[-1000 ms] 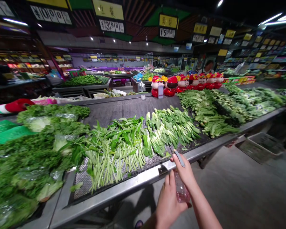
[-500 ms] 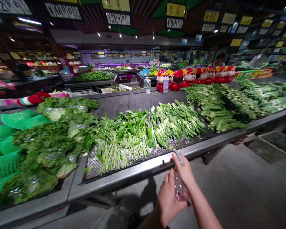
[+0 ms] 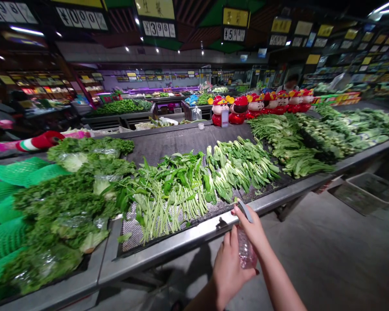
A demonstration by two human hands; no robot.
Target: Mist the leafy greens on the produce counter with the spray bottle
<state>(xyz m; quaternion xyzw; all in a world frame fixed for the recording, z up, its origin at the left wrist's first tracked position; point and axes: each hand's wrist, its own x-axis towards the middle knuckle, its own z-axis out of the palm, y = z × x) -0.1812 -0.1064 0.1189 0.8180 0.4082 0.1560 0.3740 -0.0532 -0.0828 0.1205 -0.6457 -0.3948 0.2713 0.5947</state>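
Both of my hands are on a clear pinkish spray bottle (image 3: pixel 246 249), held above the floor by the stall's front edge. My left hand (image 3: pixel 226 264) is closed around the left side of its body, the thumb reaching under it. My right hand (image 3: pixel 249 223) grips the top, with a grey spray head (image 3: pixel 245 211) showing between thumb and fingers. Just beyond the hands is the metal rim (image 3: pixel 214 231) of the sloping vegetable stall. On its mesh lie long-stemmed leafy greens (image 3: pixel 168 198) and, to their right, short bok-choy-like greens (image 3: pixel 240 168).
Film-wrapped lettuce (image 3: pixel 68 203) and green netting (image 3: pixel 6 207) fill the left side. More leafy greens (image 3: pixel 288 142) lie to the right. Red figurines (image 3: pixel 236 110) line the back edge. A plastic crate (image 3: pixel 366 192) is on the floor at right. Price signs (image 3: pixel 155 19) hang overhead.
The view swings left, then slightly back right, so the stall shifts in the picture. Both hands stay on the spray bottle, almost unmoved.
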